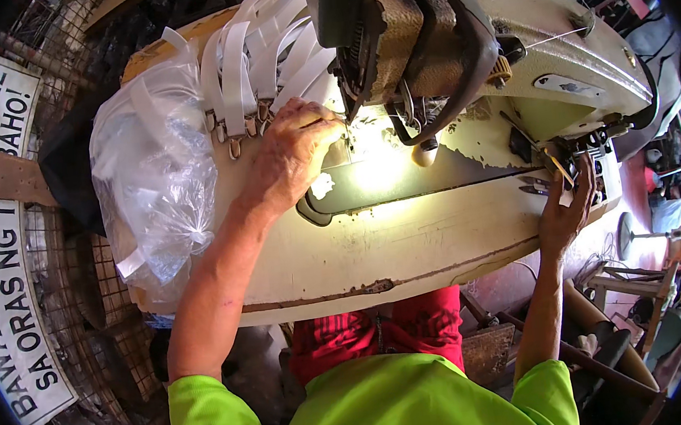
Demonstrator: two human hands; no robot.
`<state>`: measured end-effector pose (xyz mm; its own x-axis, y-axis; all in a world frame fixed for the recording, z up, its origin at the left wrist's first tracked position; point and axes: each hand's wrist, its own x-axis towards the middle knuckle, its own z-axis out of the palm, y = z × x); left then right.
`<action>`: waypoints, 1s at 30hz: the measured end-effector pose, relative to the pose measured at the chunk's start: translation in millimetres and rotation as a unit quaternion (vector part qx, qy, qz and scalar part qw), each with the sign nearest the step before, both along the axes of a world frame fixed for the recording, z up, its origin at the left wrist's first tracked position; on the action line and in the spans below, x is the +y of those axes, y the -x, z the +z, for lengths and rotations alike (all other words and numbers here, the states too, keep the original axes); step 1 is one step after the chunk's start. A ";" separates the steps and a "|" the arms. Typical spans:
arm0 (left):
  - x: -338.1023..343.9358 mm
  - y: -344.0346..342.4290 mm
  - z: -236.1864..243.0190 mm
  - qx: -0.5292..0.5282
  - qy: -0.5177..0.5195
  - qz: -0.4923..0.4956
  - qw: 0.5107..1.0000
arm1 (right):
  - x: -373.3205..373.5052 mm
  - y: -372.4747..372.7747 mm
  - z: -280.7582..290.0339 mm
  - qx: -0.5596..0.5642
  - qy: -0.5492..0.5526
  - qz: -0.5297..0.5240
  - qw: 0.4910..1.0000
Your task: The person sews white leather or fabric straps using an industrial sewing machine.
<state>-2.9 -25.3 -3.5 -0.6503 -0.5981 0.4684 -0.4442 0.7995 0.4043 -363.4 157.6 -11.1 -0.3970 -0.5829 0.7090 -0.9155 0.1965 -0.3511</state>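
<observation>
Left hand point(290, 148) bends its fingers together beside the sewing machine point(427, 47); what they hold, I cannot tell. White straps point(235, 69) lie beyond it, leftward, partly hidden. Right hand's point(565, 213) grip is also unclear.

Your head carries this wide fisheye view, looking steeply down past your green shirt point(398, 406) at six o'clock. It sits near enough above the desk point(305, 268) to take in your left hand point(296, 147) at eleven, your right hand point(565, 213) at three and the sewing machine point(428, 51) at one.
</observation>
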 end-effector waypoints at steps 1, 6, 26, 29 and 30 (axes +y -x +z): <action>-0.4 -0.6 0.3 0.000 -0.007 -0.002 1.000 | -0.8 -0.4 1.5 0.043 -0.002 -0.005 0.999; -0.9 0.4 3.2 0.017 -0.003 -0.004 1.000 | 2.4 8.2 -1.7 0.077 -0.006 0.007 0.997; 4.7 -1.3 -4.0 0.018 0.028 0.014 0.999 | -15.0 58.4 87.2 0.248 0.065 0.008 0.967; 4.5 -2.9 -5.4 0.003 0.034 0.027 0.999 | -45.9 127.1 132.7 0.183 0.032 -0.027 0.982; 4.7 -2.6 -5.0 0.001 0.036 0.032 0.999 | -59.3 158.3 151.6 0.165 0.012 0.011 0.986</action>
